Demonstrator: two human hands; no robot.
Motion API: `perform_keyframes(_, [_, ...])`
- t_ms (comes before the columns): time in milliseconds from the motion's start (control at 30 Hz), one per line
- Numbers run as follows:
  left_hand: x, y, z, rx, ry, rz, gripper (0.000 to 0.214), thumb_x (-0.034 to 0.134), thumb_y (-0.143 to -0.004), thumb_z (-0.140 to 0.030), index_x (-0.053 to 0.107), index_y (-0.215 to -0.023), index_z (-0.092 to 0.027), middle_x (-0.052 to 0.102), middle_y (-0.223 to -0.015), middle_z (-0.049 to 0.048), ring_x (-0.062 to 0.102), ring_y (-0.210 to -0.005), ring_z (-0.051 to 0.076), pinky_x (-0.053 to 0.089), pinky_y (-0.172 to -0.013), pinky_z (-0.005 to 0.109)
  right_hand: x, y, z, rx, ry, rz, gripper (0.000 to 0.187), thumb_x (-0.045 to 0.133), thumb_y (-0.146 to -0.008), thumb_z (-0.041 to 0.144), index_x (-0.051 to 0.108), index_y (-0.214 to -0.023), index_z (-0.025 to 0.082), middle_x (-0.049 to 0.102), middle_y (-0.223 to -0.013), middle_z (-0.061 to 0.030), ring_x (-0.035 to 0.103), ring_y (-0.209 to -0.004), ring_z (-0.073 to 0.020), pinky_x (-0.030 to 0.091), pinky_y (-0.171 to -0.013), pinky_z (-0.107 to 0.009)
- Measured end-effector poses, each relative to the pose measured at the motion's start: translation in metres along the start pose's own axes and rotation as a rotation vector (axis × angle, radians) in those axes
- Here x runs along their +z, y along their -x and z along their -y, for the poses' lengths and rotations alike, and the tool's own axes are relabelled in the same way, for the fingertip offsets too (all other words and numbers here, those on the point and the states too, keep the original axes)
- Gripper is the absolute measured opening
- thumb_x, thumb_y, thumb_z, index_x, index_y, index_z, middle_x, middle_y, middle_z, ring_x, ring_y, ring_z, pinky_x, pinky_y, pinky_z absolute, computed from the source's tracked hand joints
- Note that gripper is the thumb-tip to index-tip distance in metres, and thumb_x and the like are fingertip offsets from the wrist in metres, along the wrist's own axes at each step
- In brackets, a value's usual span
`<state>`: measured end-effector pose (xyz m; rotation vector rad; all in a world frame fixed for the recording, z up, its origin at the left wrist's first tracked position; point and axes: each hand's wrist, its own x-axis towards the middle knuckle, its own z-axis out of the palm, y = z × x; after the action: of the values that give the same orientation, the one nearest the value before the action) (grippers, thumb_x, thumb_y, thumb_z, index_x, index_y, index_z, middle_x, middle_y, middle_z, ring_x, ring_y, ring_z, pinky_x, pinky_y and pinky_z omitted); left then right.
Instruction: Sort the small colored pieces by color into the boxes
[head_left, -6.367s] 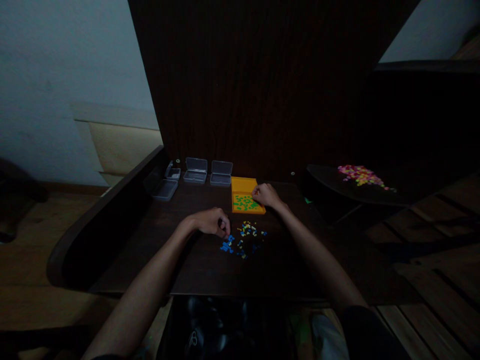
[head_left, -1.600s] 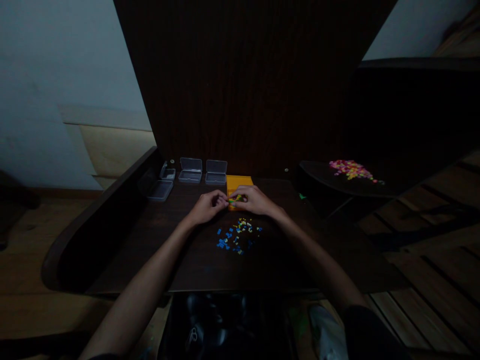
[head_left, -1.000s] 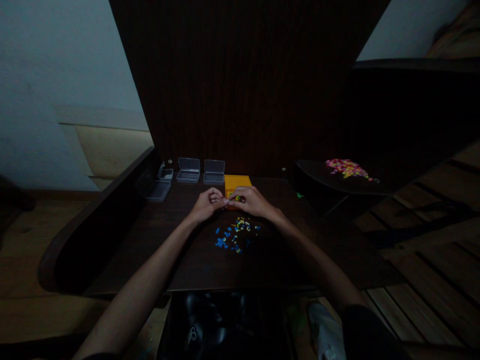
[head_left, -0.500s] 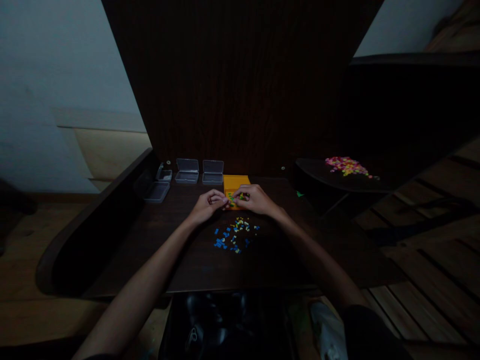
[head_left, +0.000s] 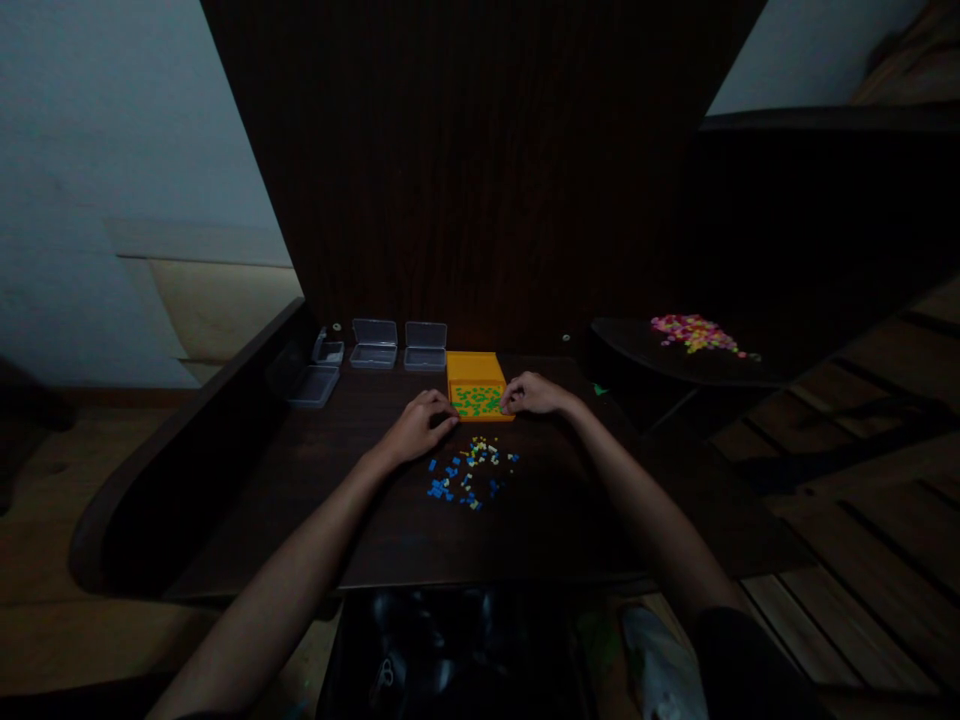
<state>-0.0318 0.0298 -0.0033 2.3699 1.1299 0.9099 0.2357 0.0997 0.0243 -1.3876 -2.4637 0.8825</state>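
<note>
A yellow box (head_left: 474, 366) stands on the dark table with its lid raised at the back. Many small green pieces (head_left: 478, 402) are spread over its floor. My left hand (head_left: 421, 424) grips the box's left front corner between thumb and fingers. At the opposite side, the bent fingers of my right hand (head_left: 531, 393) hold the right edge. In front of the box lies a loose scatter of small blue bricks (head_left: 439, 487) and pale yellow ones (head_left: 480, 448).
Clear plastic cases (head_left: 374, 355) with raised lids stand at the back left, and another clear case (head_left: 315, 385) lies by the side panel. A pile of pink and yellow beads (head_left: 694, 332) rests on the right shelf. A green scrap (head_left: 599, 389) lies near it.
My hands were close together over the box. They have moved apart to its left and right sides, and the green pieces inside now show.
</note>
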Motion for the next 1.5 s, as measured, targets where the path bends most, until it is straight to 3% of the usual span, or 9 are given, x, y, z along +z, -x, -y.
perform_keyframes(300, [-0.001, -0.001, 0.001, 0.019, -0.027, 0.017, 0.019, 0.054, -0.088, -0.028, 0.069, -0.089, -0.018, 0.064, -0.094, 0.0061, 0.058, -0.095, 0.020, 0.046, -0.089, 0.036, -0.002, -0.011, -0.005, -0.054, -0.012, 0.105, 0.024, 0.070, -0.065, 0.024, 0.078, -0.086, 0.015, 0.047, -0.054, 0.0054, 0.036, -0.054, -0.0078, 0.025, -0.054, -0.022])
perform_keyframes(500, [-0.001, 0.000, 0.003, 0.019, -0.029, 0.019, 0.020, 0.053, -0.088, -0.028, 0.069, -0.090, -0.017, 0.064, -0.094, 0.0064, 0.058, -0.095, 0.020, 0.046, -0.089, 0.036, -0.004, -0.008, -0.005, -0.053, 0.018, 0.080, 0.026, 0.069, -0.067, 0.025, 0.078, -0.090, 0.016, 0.047, -0.054, 0.0060, 0.036, -0.052, -0.0071, 0.026, -0.053, -0.021])
perform_keyframes(667, [-0.001, 0.000, 0.003, 0.025, -0.035, 0.027, 0.020, 0.052, -0.088, -0.028, 0.069, -0.090, -0.017, 0.064, -0.095, 0.0065, 0.058, -0.095, 0.021, 0.046, -0.089, 0.037, -0.001, 0.002, -0.003, -0.071, 0.069, 0.017, 0.026, 0.059, -0.074, 0.018, 0.077, -0.093, 0.016, 0.062, -0.064, 0.0016, 0.046, -0.057, -0.0094, 0.032, -0.056, -0.021])
perform_keyframes(800, [0.000, 0.000, 0.003, 0.020, -0.035, 0.033, 0.020, 0.052, -0.088, -0.028, 0.069, -0.091, -0.017, 0.064, -0.095, 0.0067, 0.058, -0.096, 0.021, 0.046, -0.089, 0.036, 0.006, 0.010, -0.002, -0.115, 0.140, -0.051, 0.032, 0.051, -0.075, 0.009, 0.077, -0.090, 0.019, 0.071, -0.083, -0.0022, 0.056, -0.068, -0.0122, 0.039, -0.063, -0.021])
perform_keyframes(933, [-0.001, 0.001, 0.003, 0.024, -0.043, 0.036, 0.019, 0.051, -0.088, -0.028, 0.068, -0.092, -0.018, 0.064, -0.097, 0.0068, 0.058, -0.097, 0.021, 0.047, -0.091, 0.038, 0.014, 0.019, 0.004, -0.147, 0.183, -0.146, 0.031, 0.050, -0.078, 0.010, 0.077, -0.091, 0.017, 0.070, -0.081, -0.0042, 0.058, -0.068, -0.0132, 0.041, -0.063, -0.022])
perform_keyframes(1100, [-0.003, 0.001, 0.001, 0.014, -0.028, 0.033, 0.017, 0.053, -0.087, -0.027, 0.066, -0.094, -0.017, 0.065, -0.097, 0.0075, 0.060, -0.095, 0.021, 0.048, -0.088, 0.037, 0.029, 0.036, 0.017, -0.292, 0.068, -0.218, 0.026, 0.051, -0.082, 0.016, 0.075, -0.095, 0.015, 0.070, -0.087, -0.0060, 0.061, -0.075, -0.0145, 0.044, -0.067, -0.023])
perform_keyframes(1200, [-0.005, 0.001, -0.001, 0.000, -0.018, 0.048, 0.016, 0.053, -0.087, -0.026, 0.065, -0.093, -0.017, 0.066, -0.095, 0.0073, 0.061, -0.093, 0.020, 0.049, -0.086, 0.035, 0.042, 0.046, 0.020, -0.323, 0.022, -0.237, 0.024, 0.053, -0.083, 0.020, 0.074, -0.094, 0.015, 0.071, -0.084, -0.0059, 0.059, -0.069, -0.0131, 0.043, -0.063, -0.023])
perform_keyframes(1333, [-0.006, 0.002, -0.002, -0.010, 0.000, 0.089, 0.017, 0.054, -0.088, -0.027, 0.065, -0.093, -0.016, 0.066, -0.092, 0.0063, 0.062, -0.088, 0.018, 0.048, -0.082, 0.032, 0.058, 0.055, 0.020, -0.248, -0.039, -0.267, 0.023, 0.056, -0.083, 0.026, 0.075, -0.091, 0.014, 0.069, -0.073, -0.0041, 0.051, -0.057, -0.0101, 0.037, -0.054, -0.020])
perform_keyframes(1500, [-0.010, 0.003, -0.001, -0.023, 0.055, 0.236, 0.026, 0.062, -0.082, -0.041, 0.067, -0.089, -0.016, 0.065, -0.084, 0.0038, 0.061, -0.075, 0.015, 0.047, -0.069, 0.025, 0.064, 0.058, 0.022, -0.292, -0.027, -0.178, 0.029, 0.058, -0.084, 0.035, 0.074, -0.098, 0.014, 0.063, -0.063, -0.0011, 0.046, -0.052, -0.0088, 0.035, -0.052, -0.020])
